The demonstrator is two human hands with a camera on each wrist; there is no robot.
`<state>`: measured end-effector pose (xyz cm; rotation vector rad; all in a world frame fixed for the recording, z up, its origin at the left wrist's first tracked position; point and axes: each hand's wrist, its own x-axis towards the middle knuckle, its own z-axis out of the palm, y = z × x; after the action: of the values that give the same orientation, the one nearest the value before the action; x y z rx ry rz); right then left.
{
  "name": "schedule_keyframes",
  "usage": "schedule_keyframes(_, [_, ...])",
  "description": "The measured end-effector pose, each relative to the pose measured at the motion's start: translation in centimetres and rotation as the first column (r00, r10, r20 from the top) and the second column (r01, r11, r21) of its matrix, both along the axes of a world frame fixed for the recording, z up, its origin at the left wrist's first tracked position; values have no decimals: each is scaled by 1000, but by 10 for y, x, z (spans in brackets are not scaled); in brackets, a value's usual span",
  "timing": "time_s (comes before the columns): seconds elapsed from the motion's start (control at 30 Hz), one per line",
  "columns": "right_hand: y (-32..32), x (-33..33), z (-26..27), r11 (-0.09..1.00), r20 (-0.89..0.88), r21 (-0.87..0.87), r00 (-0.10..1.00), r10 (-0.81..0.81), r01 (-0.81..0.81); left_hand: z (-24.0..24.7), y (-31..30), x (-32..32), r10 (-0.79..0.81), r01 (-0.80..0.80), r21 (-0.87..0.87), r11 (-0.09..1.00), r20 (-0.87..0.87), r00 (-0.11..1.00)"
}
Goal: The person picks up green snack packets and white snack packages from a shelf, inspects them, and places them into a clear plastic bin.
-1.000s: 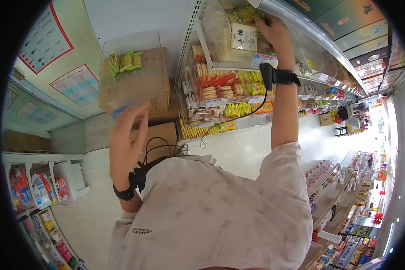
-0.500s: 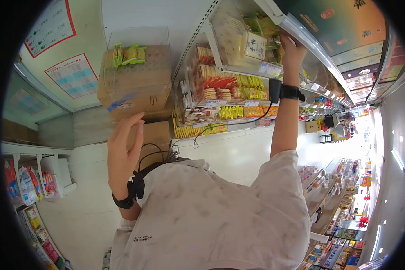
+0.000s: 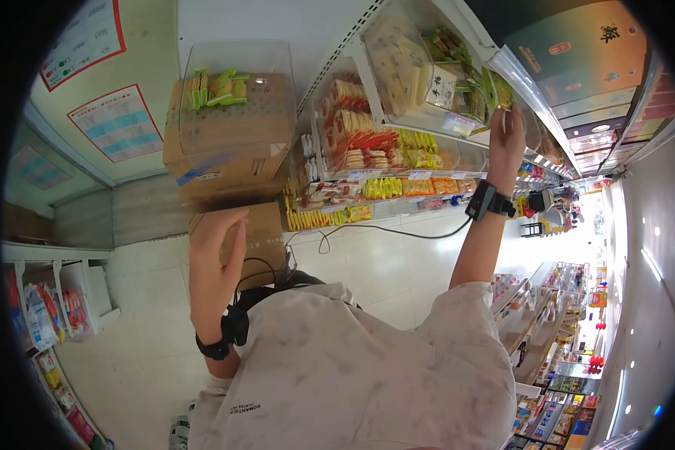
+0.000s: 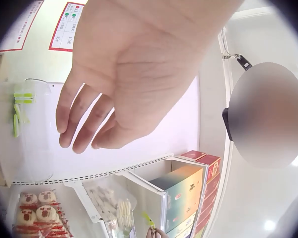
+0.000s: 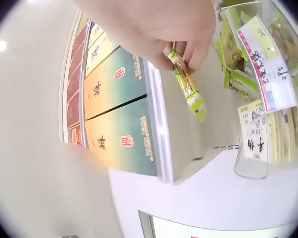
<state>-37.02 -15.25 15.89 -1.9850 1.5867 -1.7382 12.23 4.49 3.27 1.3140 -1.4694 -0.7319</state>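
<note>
Green snack packet point(image 5: 186, 84), that's what I see pinched between the thumb and fingers of the right hand point(image 3: 507, 139), held just outside the clear bin point(image 5: 252, 169). More green packets point(image 5: 233, 44) lie inside that bin, next to pale flat packs point(image 5: 283, 136). The left hand point(image 3: 216, 259) hangs well apart from the bin, out to its left in the head view, fingers loosely bent and holding nothing. Over on that side as well, a clear tub point(image 3: 236, 54) with a few green packs sits on a cardboard box point(image 3: 232, 154). Orange-and-teal gift boxes point(image 5: 121, 134) stand above the bin; red-wrapped biscuits point(image 3: 356, 127) fill a spot below it.
</note>
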Motion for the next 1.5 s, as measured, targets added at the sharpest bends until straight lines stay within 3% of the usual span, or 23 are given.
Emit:
schedule_keyframes(0.07, [17,11,2,990,429,41,897,105,-135,-5,0,2,-34,34,-17,999,-3,999])
schedule_keyframes(0.1, [28,22,2,976,676,28,723,141,-217,-7,0,4,-51,50,-27,998,-1,999])
schedule_keyframes(0.13, [41,32,-2,956,862,-11,482,157,-292,-9,2,5,-85,88,45,995,-64,994])
schedule_keyframes(0.23, [95,73,-29,861,796,166,580,170,-481,-14,5,5,-163,226,237,945,-256,953])
schedule_keyframes(0.33, [139,153,-41,693,544,504,813,208,-515,-37,-3,-10,-376,529,24,848,-676,633])
schedule_keyframes(0.37, [145,175,-46,640,503,485,789,354,-596,-40,-7,-15,-431,628,-13,778,-738,519])
schedule_keyframes(0.4, [149,193,-49,578,452,471,745,490,-666,-43,-9,-23,-427,632,-22,774,-756,497])
schedule_keyframes(0.47, [158,216,-47,482,515,510,701,493,-713,-53,-4,-40,-413,638,-39,769,-792,450])
schedule_keyframes(0.5, [158,217,-46,484,476,521,710,519,-703,-51,-3,-45,-317,615,119,779,-772,551])
schedule_keyframes(0.57, [155,212,-45,475,395,541,708,586,-694,-43,-6,-58,-308,579,228,783,-667,679])
schedule_keyframes(0.6, [150,201,-42,587,316,491,759,569,-644,-35,-6,-66,-292,543,283,791,-605,741])
schedule_keyframes(0.67, [123,165,-31,773,173,345,846,505,-532,-23,-9,-81,-259,484,237,842,-609,749])
schedule_keyframes(0.73, [89,114,-21,939,36,213,963,268,-269,-11,-11,-94,-206,399,202,894,-606,768])
schedule_keyframes(0.8, [58,63,-10,997,-222,-6,972,-81,82,1,-13,-111,-123,282,170,944,-613,781])
schedule_keyframes(0.87, [29,22,-12,950,-264,-140,914,-307,279,-6,-15,-114,-83,206,172,963,-539,838])
schedule_keyframes(1.0, [-10,-17,-22,914,-416,-214,815,-404,345,-3,-14,-134,104,-28,182,983,-428,897])
schedule_keyframes(1.1, [-25,-21,-20,924,-454,-185,804,-383,335,0,-15,-154,131,-94,96,991,-536,834])
schedule_keyframes(1.2, [-30,-21,-22,924,-449,-165,808,-381,344,-5,-11,-163,212,-197,86,977,-524,825])
schedule_keyframes(1.3, [-33,-22,-21,934,-450,-115,820,-353,339,-2,-12,-169,250,-240,106,965,-647,720])
schedule_keyframes(1.4, [-41,-33,-23,935,-493,-144,795,-352,324,-2,-12,-160,127,-158,41,987,-803,582])
schedule_keyframes(1.43, [-45,-39,-27,933,-525,-170,773,-358,316,0,-11,-160,124,-158,49,986,-853,507])
schedule_keyframes(1.5, [-66,-60,-37,971,-470,-40,853,-227,236,8,-13,-161,137,-191,75,979,-931,338])
